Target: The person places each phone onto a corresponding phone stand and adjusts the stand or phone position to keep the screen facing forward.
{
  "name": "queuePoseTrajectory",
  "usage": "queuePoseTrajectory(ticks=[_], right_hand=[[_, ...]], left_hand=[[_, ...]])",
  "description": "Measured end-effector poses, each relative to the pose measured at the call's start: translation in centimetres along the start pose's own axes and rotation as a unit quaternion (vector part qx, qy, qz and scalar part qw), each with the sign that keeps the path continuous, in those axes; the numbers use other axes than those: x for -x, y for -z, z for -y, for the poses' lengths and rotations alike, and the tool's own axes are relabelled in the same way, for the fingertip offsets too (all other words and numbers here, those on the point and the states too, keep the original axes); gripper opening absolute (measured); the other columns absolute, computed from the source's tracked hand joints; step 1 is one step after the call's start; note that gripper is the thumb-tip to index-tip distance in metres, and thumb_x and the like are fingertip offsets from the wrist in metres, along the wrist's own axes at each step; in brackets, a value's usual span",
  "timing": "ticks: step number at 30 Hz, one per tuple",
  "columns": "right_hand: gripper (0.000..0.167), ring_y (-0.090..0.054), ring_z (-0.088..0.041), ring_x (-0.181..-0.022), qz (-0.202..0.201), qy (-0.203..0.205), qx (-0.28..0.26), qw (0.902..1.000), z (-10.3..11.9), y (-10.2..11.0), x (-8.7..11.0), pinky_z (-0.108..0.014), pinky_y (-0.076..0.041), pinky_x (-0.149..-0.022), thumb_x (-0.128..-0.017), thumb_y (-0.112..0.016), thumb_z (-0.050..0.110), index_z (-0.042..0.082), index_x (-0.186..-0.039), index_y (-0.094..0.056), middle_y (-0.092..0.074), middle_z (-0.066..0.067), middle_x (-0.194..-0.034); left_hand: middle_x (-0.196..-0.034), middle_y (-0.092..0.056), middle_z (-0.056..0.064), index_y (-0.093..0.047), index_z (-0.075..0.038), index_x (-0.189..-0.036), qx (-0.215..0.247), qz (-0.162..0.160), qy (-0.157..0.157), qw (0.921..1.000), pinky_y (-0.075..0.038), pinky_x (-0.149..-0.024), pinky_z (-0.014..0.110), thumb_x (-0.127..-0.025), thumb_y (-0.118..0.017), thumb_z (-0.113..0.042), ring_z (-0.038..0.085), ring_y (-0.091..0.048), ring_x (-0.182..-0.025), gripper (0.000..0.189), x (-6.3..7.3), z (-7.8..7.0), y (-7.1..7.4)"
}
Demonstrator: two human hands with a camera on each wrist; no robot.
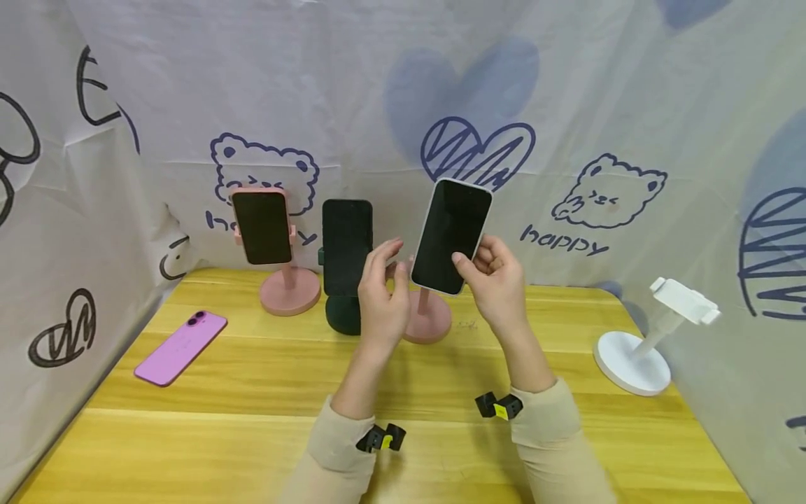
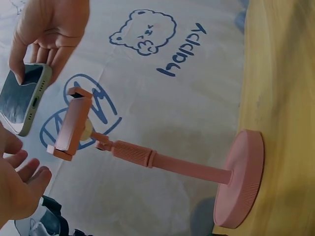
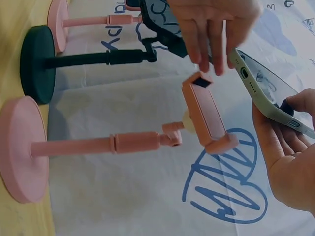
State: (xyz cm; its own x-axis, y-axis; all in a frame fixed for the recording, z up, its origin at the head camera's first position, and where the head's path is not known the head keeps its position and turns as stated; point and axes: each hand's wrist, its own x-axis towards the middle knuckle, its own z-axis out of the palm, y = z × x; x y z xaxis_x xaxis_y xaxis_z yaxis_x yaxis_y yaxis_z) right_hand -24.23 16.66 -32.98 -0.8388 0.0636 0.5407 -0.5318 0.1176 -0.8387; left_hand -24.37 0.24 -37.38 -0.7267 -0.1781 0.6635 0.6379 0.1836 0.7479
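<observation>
I have the right hand (image 1: 502, 285) pinching the white-edged phone (image 1: 450, 238) between thumb and fingers — apart from the clamp of the pink stand (image 2: 192, 167). At the phone's eight o'clock, the left hand (image 1: 385, 297) is loosely open, gripping nothing — close beside it.

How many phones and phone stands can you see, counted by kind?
Phones: 4 (flat-lying pink phone, left-stand phone, green-stand phone, white-edged phone)
Stands: 4 (left pink stand, dark green stand, middle pink stand, white stand)
Total: 8
</observation>
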Motion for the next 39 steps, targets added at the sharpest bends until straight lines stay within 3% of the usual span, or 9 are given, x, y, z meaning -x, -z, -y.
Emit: queuePoseTrajectory(ticks=[5,11,15,20,27,32,36,39], right_hand=[[0.028,-0.066,-0.011,-0.079,-0.002,0.004,0.005,1.0,0.1,0.4,-1.4,-0.019,-0.058,-0.071,-0.097,-0.071,0.001,-0.008,-0.122,-0.061,-0.072,-0.024,-0.111],[0.034,-0.072,-0.012,-0.092,0.008,-0.006,-0.017,0.9998,-0.1,0.4,-3.2,-0.025,-0.062,-0.076,-0.099,-0.071,0.006,-0.008,-0.128,-0.06,-0.071,-0.024,-0.119],[0.034,-0.073,-0.013,-0.094,0.026,-0.013,-0.024,0.9993,-0.6,0.4,-3.9,-0.026,-0.063,-0.077,-0.1,-0.07,0.006,-0.007,-0.129,-0.059,-0.071,-0.024,-0.121],[0.032,-0.074,-0.012,-0.094,0.048,-0.02,-0.026,0.9983,-1.1,0.1,-4.4,-0.027,-0.063,-0.078,-0.1,-0.068,0.003,-0.008,-0.128,-0.059,-0.07,-0.027,-0.122],[0.031,-0.074,-0.01,-0.092,0.069,-0.022,-0.046,0.9964,-1.5,0.0,-4.7,-0.028,-0.063,-0.078,-0.1,-0.065,-0.001,-0.011,-0.128,-0.057,-0.068,-0.032,-0.121],[0.031,-0.074,-0.01,-0.093,0.081,-0.024,-0.062,0.9945,-2.1,0.1,-5.0,-0.027,-0.063,-0.078,-0.101,-0.063,-0.002,-0.01,-0.13,-0.055,-0.069,-0.026,-0.119],[0.032,-0.074,-0.011,-0.095,0.102,-0.025,-0.078,0.9914,-2.6,0.1,-5.2,-0.028,-0.063,-0.081,-0.103,-0.058,-0.003,-0.01,-0.133,-0.051,-0.069,-0.02,-0.12],[0.036,-0.074,-0.011,-0.098,0.123,-0.019,-0.08,0.989,-2.9,0.2,-5.5,-0.03,-0.062,-0.083,-0.104,-0.056,-0.003,-0.01,-0.138,-0.047,-0.067,-0.025,-0.124]], left_hand=[[-0.152,-0.049,0.019,-0.052,0.004,-0.147,-0.03,0.037,0.026,0.9986,-0.045,-0.115,0.043,-0.107,-0.055,-0.003,0.028,-0.049,-0.141,0.04,0.3,0.6,-0.5],[-0.149,-0.051,0.023,-0.05,0.007,-0.148,-0.036,0.069,0.041,0.9961,-0.046,-0.113,0.042,-0.107,-0.054,0.0,0.032,-0.055,-0.136,0.042,0.6,1.5,-1.0],[-0.142,-0.056,0.023,-0.054,0.006,-0.145,-0.039,0.057,0.04,0.9968,-0.05,-0.109,0.038,-0.107,-0.055,-0.003,0.031,-0.062,-0.127,0.039,0.8,1.7,-1.0],[-0.136,-0.061,0.025,-0.06,0.007,-0.139,-0.053,0.028,0.022,0.998,-0.056,-0.102,0.041,-0.106,-0.057,-0.004,0.033,-0.067,-0.119,0.035,0.8,1.8,-1.1],[-0.133,-0.062,0.03,-0.062,0.011,-0.136,-0.048,0.018,0.009,0.9987,-0.057,-0.099,0.043,-0.105,-0.06,-0.002,0.035,-0.067,-0.12,0.034,0.7,1.9,-1.1],[-0.132,-0.064,0.027,-0.062,0.011,-0.135,-0.037,0.006,-0.001,0.9993,-0.057,-0.098,0.042,-0.104,-0.061,-0.002,0.034,-0.067,-0.121,0.034,0.7,1.9,-1.2],[-0.132,-0.066,0.026,-0.062,0.011,-0.135,-0.032,-0.002,0.002,0.9995,-0.057,-0.097,0.041,-0.103,-0.062,0.0,0.033,-0.066,-0.121,0.034,0.6,1.8,-1.2],[-0.132,-0.066,0.026,-0.062,0.011,-0.135,-0.033,-0.003,0.012,0.9994,-0.057,-0.096,0.041,-0.102,-0.063,0.0,0.033,-0.067,-0.121,0.035,0.6,1.8,-1.3]])
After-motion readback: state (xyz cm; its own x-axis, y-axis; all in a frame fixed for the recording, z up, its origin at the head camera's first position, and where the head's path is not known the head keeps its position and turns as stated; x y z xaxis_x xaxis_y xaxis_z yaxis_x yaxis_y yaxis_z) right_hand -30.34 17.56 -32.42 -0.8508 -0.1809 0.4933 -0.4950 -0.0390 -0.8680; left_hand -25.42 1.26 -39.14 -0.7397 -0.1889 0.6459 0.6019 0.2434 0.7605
